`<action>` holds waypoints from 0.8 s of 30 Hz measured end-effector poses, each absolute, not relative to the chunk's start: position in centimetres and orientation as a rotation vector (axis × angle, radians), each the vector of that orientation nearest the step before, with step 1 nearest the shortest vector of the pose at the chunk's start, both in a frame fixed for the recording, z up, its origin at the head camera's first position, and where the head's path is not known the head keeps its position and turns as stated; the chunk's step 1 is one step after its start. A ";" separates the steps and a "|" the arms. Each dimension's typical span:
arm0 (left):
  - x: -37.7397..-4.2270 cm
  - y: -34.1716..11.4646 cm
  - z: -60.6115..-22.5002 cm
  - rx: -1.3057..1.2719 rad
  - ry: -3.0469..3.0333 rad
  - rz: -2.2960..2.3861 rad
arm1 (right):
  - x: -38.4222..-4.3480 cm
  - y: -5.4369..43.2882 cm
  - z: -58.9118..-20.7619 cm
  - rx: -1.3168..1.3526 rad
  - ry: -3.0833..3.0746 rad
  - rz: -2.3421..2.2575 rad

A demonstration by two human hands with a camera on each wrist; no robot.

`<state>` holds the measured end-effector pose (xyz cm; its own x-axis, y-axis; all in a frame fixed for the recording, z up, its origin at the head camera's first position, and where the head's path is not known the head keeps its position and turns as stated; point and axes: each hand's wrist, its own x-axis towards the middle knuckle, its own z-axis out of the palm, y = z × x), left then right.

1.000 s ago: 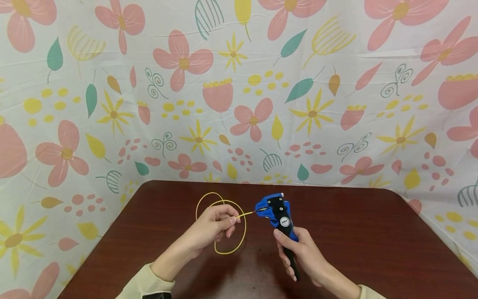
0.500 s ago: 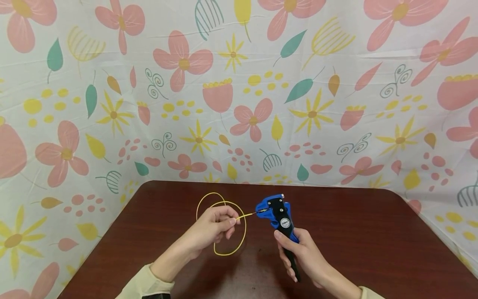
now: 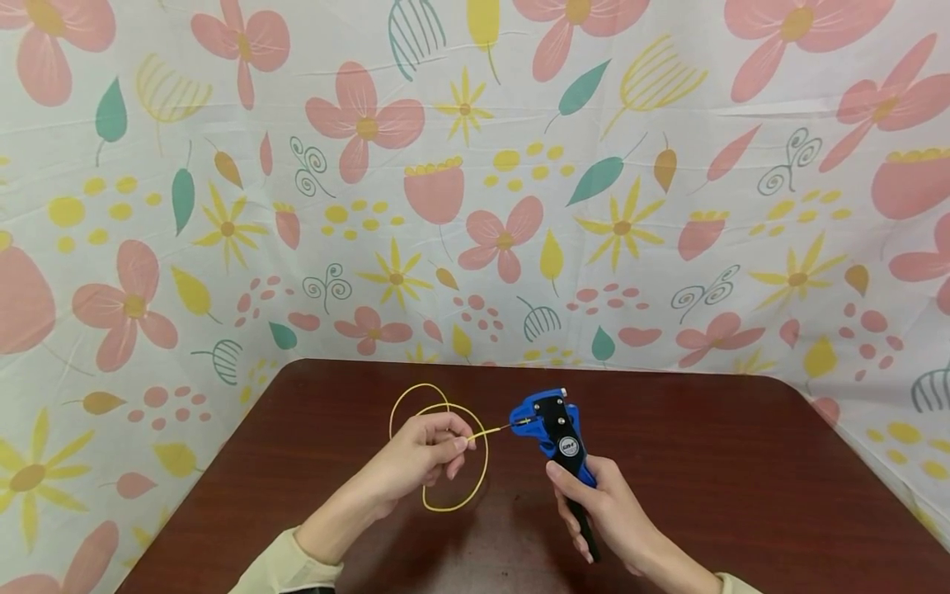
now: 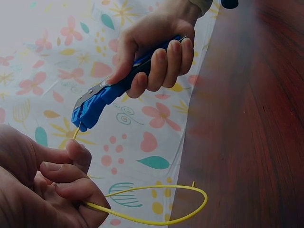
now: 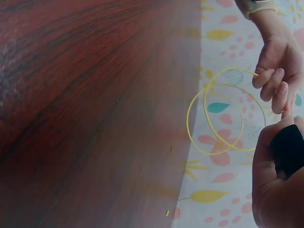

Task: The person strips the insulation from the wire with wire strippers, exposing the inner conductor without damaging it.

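Note:
My left hand pinches a thin yellow wire between thumb and forefinger near one end. A short dark length of bare core shows between the yellow insulation and the wire stripper. My right hand grips the blue and black wire stripper by its handles, head tilted up and left. Inside the tool's slot a small bit of yellow is visible, in line with the wire. The wire's slack hangs in loose loops behind the left hand. In the right wrist view the stripper's dark handle end shows beside the palm.
Both hands are above a dark reddish-brown table. A white cloth printed with flowers and leaves hangs behind it. A tiny yellow piece appears near the table edge in the right wrist view.
The stripper has shifted slightly right and down, and the wire's insulated end has drawn slightly left and down. Both hands keep their hold; the wire loops sway slightly.

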<state>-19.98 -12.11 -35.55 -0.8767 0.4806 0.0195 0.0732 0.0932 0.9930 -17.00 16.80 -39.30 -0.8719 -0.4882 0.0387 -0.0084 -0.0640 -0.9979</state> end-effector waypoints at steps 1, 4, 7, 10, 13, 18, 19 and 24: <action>-20.0 -12.1 -35.6 0.550 2.066 1.847 | -17.0 16.8 -39.3 -0.528 1.887 -2.000; -19.9 -12.2 -35.6 0.554 2.068 1.845 | -16.9 16.7 -39.3 -0.512 1.899 -1.996; -20.0 -12.2 -35.6 0.553 2.069 1.844 | -16.9 16.8 -39.3 -0.517 1.892 -1.999; -19.9 -12.2 -35.6 0.553 2.066 1.844 | -16.9 16.8 -39.3 -0.517 1.878 -2.004; -19.9 -12.2 -35.6 0.554 2.060 1.844 | -16.8 16.9 -39.2 -0.500 1.854 -2.008; -19.9 -12.3 -35.6 0.557 2.057 1.841 | -16.6 16.8 -39.0 -0.459 1.785 -2.008; -19.9 -12.3 -35.6 0.557 2.056 1.841 | -16.6 16.8 -39.0 -0.455 1.777 -2.008; -19.9 -12.4 -35.7 0.549 2.061 1.845 | -16.6 16.8 -38.9 -0.436 1.812 -2.032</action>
